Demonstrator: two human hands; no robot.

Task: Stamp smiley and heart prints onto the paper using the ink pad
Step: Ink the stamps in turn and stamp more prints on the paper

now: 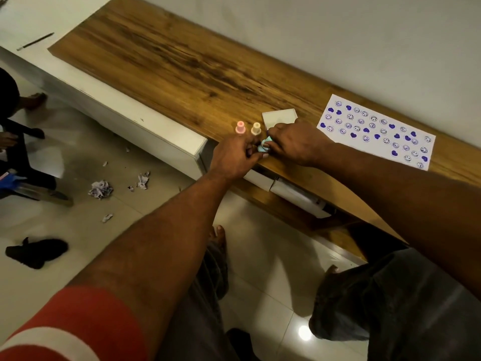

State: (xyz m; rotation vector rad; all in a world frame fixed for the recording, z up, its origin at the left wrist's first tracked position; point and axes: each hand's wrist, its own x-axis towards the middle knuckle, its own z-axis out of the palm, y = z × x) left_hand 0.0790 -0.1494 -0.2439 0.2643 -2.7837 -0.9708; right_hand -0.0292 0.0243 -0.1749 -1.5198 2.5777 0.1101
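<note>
Re-inking stage, sheet's nearly full
My left hand (pixel 234 157) and right hand (pixel 296 144) both pinch a teal piece (pixel 264 149) at the desk (pixel 182 63) edge; stamp or pad, can't tell. Paper (pixel 377 131) lies well right. Next I'd need ink, then a gap.

Left hand (pixel 234 157) and right hand (pixel 296 144) hold a pale-blue item (pixel 264 148) beside a pink stamp (pixel 240 127).
</note>
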